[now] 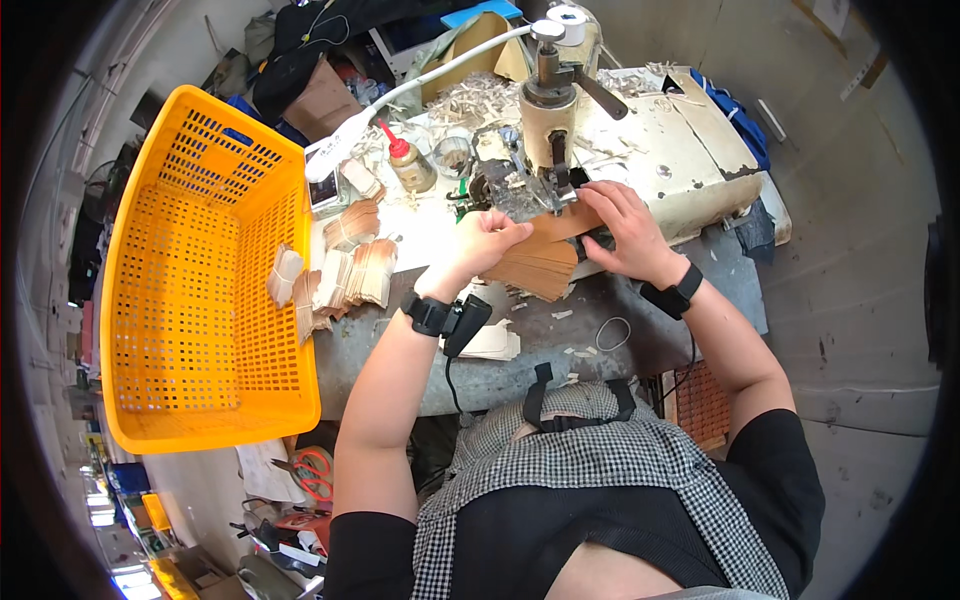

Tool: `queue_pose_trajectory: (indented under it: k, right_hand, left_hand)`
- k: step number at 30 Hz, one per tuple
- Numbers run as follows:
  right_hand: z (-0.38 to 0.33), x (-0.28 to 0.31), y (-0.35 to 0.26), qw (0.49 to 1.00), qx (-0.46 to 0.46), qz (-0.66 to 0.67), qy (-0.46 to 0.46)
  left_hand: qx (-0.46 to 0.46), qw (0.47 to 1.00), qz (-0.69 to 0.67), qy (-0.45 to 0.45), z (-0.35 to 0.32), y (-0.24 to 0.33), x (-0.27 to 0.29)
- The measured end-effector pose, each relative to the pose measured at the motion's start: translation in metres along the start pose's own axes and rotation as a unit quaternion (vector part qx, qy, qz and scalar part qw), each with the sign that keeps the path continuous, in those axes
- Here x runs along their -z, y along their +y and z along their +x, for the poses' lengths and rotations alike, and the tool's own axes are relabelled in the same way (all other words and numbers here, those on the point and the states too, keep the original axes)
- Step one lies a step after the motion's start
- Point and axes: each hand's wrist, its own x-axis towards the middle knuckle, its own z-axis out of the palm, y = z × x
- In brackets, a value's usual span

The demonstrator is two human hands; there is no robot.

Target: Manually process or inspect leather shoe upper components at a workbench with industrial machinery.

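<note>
Both hands are feeding a fanned stack of brown paper pieces (pixel 540 262) under the head of a cream-coloured machine (pixel 552 110) on the table (pixel 600 345). The left hand (pixel 482 243) is curled closed around the stack's near edge; the right hand (pixel 620 228) lies flat with fingers spread, pressing the top sheet toward the machine. This looks like the feeding step, and the next move likely calls for steady alignment. The pieces are thin, tan and evenly cut. More bundles (pixel 350 275) lie beside an orange basket (pixel 190 270).
</note>
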Motion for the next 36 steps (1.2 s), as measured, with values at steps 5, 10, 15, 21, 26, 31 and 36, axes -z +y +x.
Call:
queue_pose_trajectory:
  k: [5, 10, 15, 21, 26, 31, 36]
  right_hand:
    - [-0.001, -0.005, 0.015, 1.000, -0.013, -0.019, 0.021]
    - [-0.006, -0.002, 0.012, 0.999, -0.009, 0.012, 0.045]
    - [0.001, 0.000, 0.003, 0.996, 0.053, 0.013, 0.073]
    - [-0.001, -0.004, 0.015, 0.999, 0.007, 0.005, 0.050]
    - [-0.008, -0.004, 0.011, 0.998, -0.004, 0.038, 0.047]
    - [0.003, 0.002, -0.002, 0.995, 0.086, -0.001, 0.057]
    - [-0.003, -0.001, 0.014, 0.999, 0.005, -0.016, 0.046]
  left_hand:
    - [-0.110, 0.981, -0.146, -0.058, 0.000, -0.017, 0.002]
    - [-0.051, 0.983, -0.171, -0.040, -0.003, -0.019, 0.012]
    - [-0.038, 0.996, -0.079, 0.014, -0.014, 0.011, 0.000]
    - [-0.120, 0.976, -0.174, -0.058, 0.001, -0.021, 0.003]
    - [-0.051, 0.985, -0.161, -0.041, 0.002, -0.024, 0.016]
    - [-0.055, 0.992, -0.114, -0.011, -0.001, -0.009, 0.003]
    - [-0.099, 0.982, -0.147, -0.063, -0.001, -0.016, 0.006]
